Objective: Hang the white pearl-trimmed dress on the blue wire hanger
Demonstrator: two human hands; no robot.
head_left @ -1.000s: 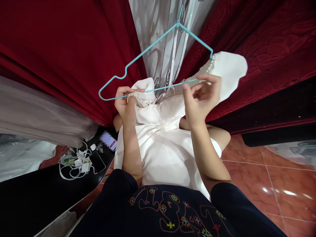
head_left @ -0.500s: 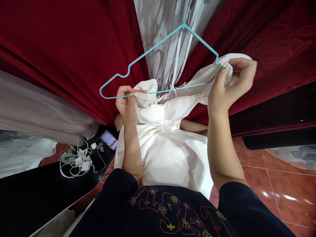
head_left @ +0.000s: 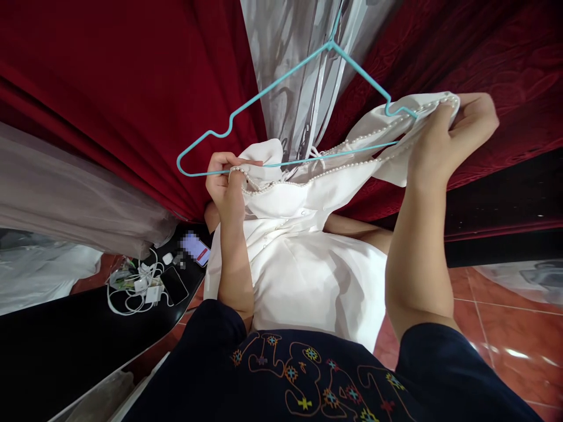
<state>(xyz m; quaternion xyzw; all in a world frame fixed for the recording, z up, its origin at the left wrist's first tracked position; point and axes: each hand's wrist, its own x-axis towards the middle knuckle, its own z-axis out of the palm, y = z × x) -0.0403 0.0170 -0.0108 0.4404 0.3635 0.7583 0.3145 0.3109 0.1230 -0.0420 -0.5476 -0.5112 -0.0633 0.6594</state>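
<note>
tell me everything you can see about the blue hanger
The hanger is thin and light blue, apparently plastic or coated wire, with sloping shoulders, notches and a long lower bar. Its stem rises towards the picture's top edge. The left hand holds the lower bar; the left end is bare, while the right end disappears inside the white dress.

Black tabletop (head_left: 65,346), tangled white cables (head_left: 146,274) on it, white charger (head_left: 153,295), dark-screened phone (head_left: 175,286), lit phone (head_left: 196,249)
</note>
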